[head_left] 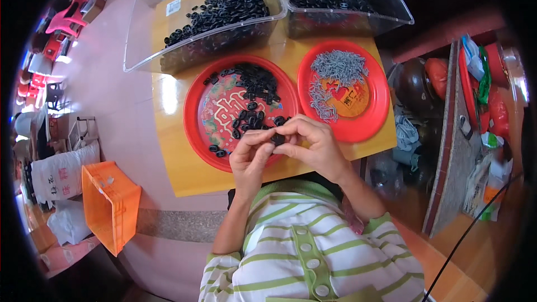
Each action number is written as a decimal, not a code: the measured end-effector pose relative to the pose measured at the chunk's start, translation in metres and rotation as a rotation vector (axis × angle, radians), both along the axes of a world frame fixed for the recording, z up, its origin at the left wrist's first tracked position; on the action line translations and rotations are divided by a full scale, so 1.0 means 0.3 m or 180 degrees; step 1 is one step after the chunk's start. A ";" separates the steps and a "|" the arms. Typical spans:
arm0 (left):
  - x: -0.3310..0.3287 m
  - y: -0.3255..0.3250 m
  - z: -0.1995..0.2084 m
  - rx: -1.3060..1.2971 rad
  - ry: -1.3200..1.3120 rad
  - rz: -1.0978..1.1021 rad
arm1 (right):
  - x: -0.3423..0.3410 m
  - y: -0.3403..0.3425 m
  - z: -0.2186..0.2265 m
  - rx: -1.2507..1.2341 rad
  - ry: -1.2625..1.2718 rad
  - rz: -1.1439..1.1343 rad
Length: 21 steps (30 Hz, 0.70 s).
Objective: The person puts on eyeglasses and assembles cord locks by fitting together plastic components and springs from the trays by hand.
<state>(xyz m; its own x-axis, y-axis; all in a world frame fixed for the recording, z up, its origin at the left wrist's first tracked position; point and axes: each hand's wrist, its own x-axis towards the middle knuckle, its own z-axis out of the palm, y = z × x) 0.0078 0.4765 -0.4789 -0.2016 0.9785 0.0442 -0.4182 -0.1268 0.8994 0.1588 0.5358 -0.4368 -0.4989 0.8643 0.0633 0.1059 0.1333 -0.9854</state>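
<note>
Two bare hands meet fingertip to fingertip above the near right edge of a round red tray (192,113), with a small black piece (277,139) pinched between them. The left hand (248,155) has its thumb and forefinger drawn narrow at the piece's left side; the right hand (314,145) closes on it from the right, and the fingers hide much of its shape. Inside the tray, loose black parts (258,81) lie heaped toward the far right, with a smaller cluster near the middle and a few by the near left rim. Just to its right, an oval red tray (366,126) carries a pile of thin grey metal pins or screws (338,66), some strewn down its left side. Both trays rest on a yellow table (174,159). Beyond them stand a left clear bin (137,50) and a right clear bin (404,15), side by side, each holding many similar black parts. An orange crate (124,198) sits to the left, well apart from the table.
</note>
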 end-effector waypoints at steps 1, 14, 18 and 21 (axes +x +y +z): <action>0.000 -0.005 -0.012 0.0059 0.0053 -0.0034 | 0.009 -0.004 -0.002 -0.0039 -0.0017 0.0049; 0.019 0.012 -0.022 0.0044 0.0173 0.0089 | 0.016 -0.006 -0.041 0.0323 -0.0096 0.0032; 0.020 0.017 -0.018 -0.0064 0.0228 0.0135 | 0.011 0.005 -0.049 0.0336 -0.0133 0.0038; 0.017 0.030 -0.018 -0.0081 0.0312 0.0249 | -0.002 0.016 -0.049 0.0475 -0.0168 0.0014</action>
